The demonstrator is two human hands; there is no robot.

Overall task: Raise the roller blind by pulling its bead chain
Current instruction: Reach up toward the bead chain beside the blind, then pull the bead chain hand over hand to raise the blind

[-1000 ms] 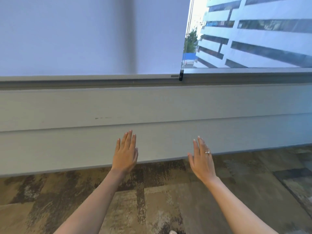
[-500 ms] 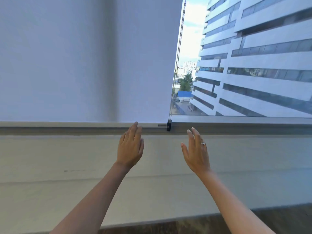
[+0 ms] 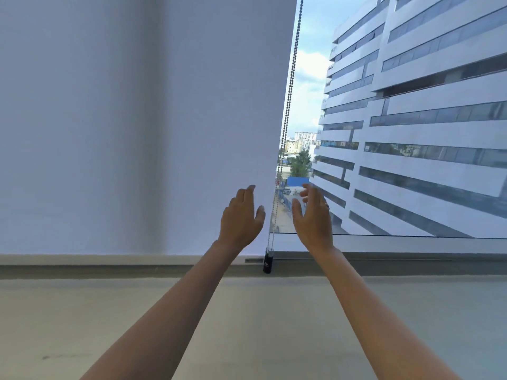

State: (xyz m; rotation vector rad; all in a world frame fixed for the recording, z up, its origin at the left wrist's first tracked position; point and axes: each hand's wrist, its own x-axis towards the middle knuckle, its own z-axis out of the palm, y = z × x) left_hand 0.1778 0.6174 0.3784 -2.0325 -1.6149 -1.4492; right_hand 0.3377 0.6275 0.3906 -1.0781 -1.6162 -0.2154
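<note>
The chain [image 3: 288,111] hung free between the left hand [image 3: 241,218] at nine o'clock and the right hand [image 3: 312,215] at three, untouched. The blind [image 3: 137,119] crowded its left; glass [image 3: 411,133] closed off behind. The weight [image 3: 268,263] blocked six o'clock.

left hand [image 3: 241,218] raised open, right hand [image 3: 312,215] likewise

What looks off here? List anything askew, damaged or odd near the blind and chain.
Nothing stands out. The blind hangs flat and fully down, the chain runs straight to its weight, and both hands, left and right, are open beside it.
</note>
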